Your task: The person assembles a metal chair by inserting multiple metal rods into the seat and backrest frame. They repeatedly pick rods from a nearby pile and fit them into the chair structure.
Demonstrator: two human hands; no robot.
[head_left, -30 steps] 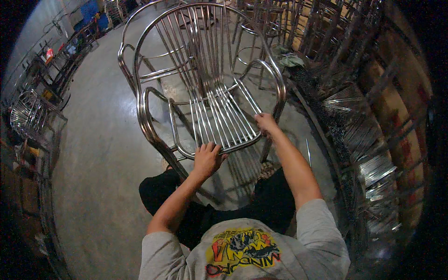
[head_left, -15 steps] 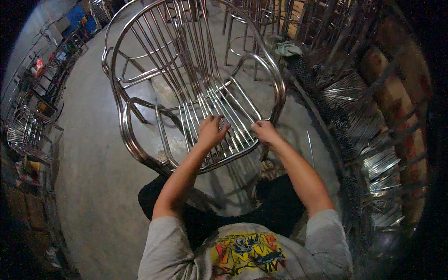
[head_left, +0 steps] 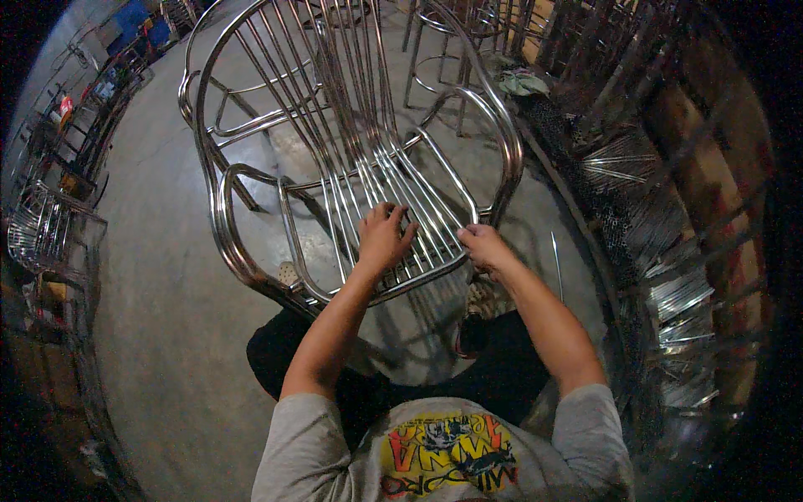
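In front of me stands a shiny metal tube chair (head_left: 293, 276), with a fan of thin rods forming its back and seat and thick curved tubes as arms. My left hand (head_left: 383, 238) rests over the seat rods near the front edge, its fingers spread and bent a little, with no object in it. At the seat's front right corner, my right hand (head_left: 487, 248) is closed around the frame tube, thumb on top. Its fingertips are hidden beneath.
A long thin metal rod (head_left: 556, 263) lies on the floor to my right. Bundles of metal tubes (head_left: 682, 293) line the right side. Metal stools (head_left: 435, 71) stand behind the chair. Another metal chair (head_left: 42, 226) is at the far left, and a pale cloth (head_left: 523, 82) lies at the back right.
The chair's right side has shifted slightly right and down in view, and my right hand with it. My left hand stays over the seat rods.
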